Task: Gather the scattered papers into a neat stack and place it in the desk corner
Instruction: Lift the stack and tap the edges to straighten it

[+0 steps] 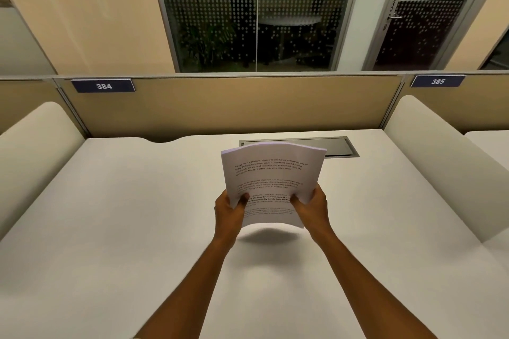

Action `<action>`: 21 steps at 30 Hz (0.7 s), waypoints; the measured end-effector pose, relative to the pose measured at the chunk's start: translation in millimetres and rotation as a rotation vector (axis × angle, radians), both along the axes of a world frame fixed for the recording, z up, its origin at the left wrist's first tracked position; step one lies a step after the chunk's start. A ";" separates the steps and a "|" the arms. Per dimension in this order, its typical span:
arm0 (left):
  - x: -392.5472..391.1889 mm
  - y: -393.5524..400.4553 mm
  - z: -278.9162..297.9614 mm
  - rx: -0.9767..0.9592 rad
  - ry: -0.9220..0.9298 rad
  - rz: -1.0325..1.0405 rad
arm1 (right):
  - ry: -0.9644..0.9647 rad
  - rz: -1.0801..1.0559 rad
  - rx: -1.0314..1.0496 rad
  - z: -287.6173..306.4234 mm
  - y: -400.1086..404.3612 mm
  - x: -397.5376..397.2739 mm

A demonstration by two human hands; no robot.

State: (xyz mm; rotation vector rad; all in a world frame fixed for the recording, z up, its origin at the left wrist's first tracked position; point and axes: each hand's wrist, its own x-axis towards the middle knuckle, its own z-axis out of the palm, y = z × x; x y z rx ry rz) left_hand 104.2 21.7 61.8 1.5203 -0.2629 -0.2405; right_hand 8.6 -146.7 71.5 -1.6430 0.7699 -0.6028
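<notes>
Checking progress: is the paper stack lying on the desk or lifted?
Lifted: both hands hold the paper stack above the desk, shadow beneath.

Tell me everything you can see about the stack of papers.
The stack of papers is white printed sheets with black text in paragraphs. It is gathered and fairly even, bowed upward at the far edge. The left hand and right hand grip its near sides, thumbs on top. It hangs above the desk, casting a shadow, not touching it.

Both bare arms are reaching forward, and the left hand (230, 208) and the right hand (311, 205) are gripping the stack of papers (271, 173) by its sides, thumbs pressing on the top sheet.
</notes>
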 end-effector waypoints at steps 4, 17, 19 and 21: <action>-4.7 2.5 -8.6 0.013 0.006 -0.026 | 0.016 0.013 0.026 -8.7 -0.4 -2.9; -4.3 2.5 -9.3 0.051 0.002 -0.022 | -0.003 0.017 0.084 -25.1 3.4 -6.4; -2.7 1.9 -6.4 0.039 -0.007 -0.019 | -0.007 0.009 0.070 -23.3 0.9 -5.0; -2.4 1.5 -8.5 0.052 -0.003 -0.024 | -0.004 0.006 0.070 -25.5 0.8 -6.1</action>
